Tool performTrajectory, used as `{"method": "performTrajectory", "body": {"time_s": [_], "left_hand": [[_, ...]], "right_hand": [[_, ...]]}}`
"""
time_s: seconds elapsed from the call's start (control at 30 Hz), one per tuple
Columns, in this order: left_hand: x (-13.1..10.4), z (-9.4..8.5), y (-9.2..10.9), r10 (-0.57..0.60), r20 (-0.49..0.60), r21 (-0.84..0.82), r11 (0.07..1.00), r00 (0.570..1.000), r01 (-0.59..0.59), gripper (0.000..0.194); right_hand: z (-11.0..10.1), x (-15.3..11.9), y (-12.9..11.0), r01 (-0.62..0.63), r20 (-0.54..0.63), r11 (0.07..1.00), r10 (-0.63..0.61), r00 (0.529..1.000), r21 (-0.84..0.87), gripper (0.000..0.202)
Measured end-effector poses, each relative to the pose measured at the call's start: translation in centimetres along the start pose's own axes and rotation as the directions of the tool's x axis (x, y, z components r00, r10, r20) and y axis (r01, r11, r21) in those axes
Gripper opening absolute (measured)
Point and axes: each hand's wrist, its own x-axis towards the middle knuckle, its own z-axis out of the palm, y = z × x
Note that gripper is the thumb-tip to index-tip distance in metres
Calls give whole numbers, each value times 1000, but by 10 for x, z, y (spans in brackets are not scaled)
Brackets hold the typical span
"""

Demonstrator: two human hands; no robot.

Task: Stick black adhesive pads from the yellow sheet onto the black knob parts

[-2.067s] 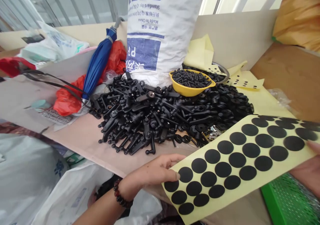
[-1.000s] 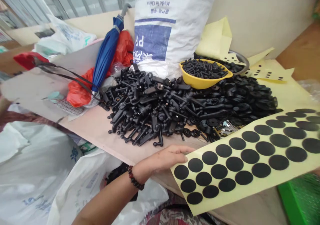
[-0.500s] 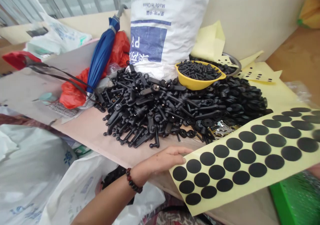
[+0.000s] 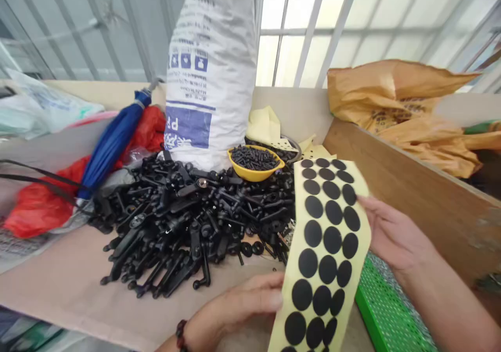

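A long yellow backing sheet of round black stickers (image 4: 323, 221) is held upright, slightly bent, in front of me. My left hand (image 4: 250, 297) grips its left edge between thumb and fingers, a beaded bracelet on that wrist. My right hand (image 4: 397, 234) holds the right edge higher up, its fingers partly hidden behind the sheet. Left of the sheet lies a big heap of black plastic crank handles (image 4: 183, 232). Behind the heap, a yellow bowl (image 4: 254, 175) holds small dark ribbed pieces.
A tall white printed sack (image 4: 219, 75) stands behind the heap. To its left lie a folded blue umbrella (image 4: 115, 143) and red plastic bags (image 4: 47, 206). A green perforated basket (image 4: 385, 310) is at lower right, beside a wooden board (image 4: 407, 185) and orange-brown sacks (image 4: 391, 96).
The sticker sheet has swung from lying slanted across the right to standing upright. My right hand has come into view on its right edge. The camera view has shifted up and right.
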Motion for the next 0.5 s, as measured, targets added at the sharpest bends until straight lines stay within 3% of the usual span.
{"method": "performTrajectory", "body": {"time_s": [0.07,0.17,0.2,0.27,0.33,0.4,0.5], "left_hand": [[22,2,20,132,-44,-52,990,990,-134,64],[44,4,52,199,-229,-105,968,953,-227,55],[45,5,62,211,-288,-97,964,934,-248,50],[41,6,78,250,-397,-68,951,883,-300,40],[28,8,89,319,-487,-51,919,813,-391,33],[12,8,97,378,-575,-38,873,726,-485,28],[-11,5,107,427,-733,34,800,529,-600,26]], "right_hand": [[25,1,-4,-110,199,992,96,975,64,25],[56,2,-3,-201,392,973,141,909,116,26],[62,1,1,-238,446,963,158,881,128,27],[64,-2,15,-368,594,915,205,778,166,36],[54,-10,38,-392,704,905,172,690,164,45],[35,-21,66,-422,789,906,227,570,44,48],[1,-44,101,-485,790,873,335,513,-55,41]]}}
